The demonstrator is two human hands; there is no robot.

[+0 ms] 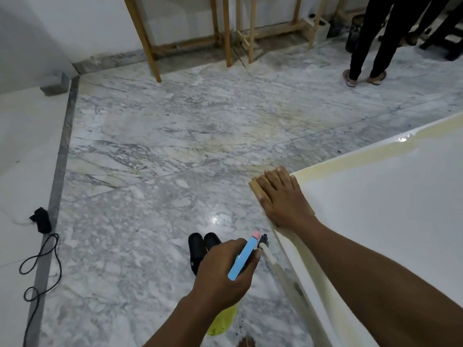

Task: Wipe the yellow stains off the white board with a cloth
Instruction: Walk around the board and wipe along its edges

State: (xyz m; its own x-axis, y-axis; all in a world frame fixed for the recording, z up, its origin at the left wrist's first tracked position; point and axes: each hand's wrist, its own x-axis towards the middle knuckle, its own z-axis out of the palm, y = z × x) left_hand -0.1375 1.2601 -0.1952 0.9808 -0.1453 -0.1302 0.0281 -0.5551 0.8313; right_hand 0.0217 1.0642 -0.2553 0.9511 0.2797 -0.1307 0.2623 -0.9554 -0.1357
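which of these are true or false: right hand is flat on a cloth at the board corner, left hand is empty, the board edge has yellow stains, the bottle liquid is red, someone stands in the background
1. The right hand lies flat on the cloth at the board corner. True.
2. The left hand is empty. False: it grips a spray bottle with a blue trigger.
3. The board edge has yellow stains. True.
4. The bottle liquid is red. False: it is yellow-green.
5. A person stands in the background. True; only legs show.

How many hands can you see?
2. The right hand presses flat on a cloth at the white board's corner; the left hand holds a spray bottle over the floor.
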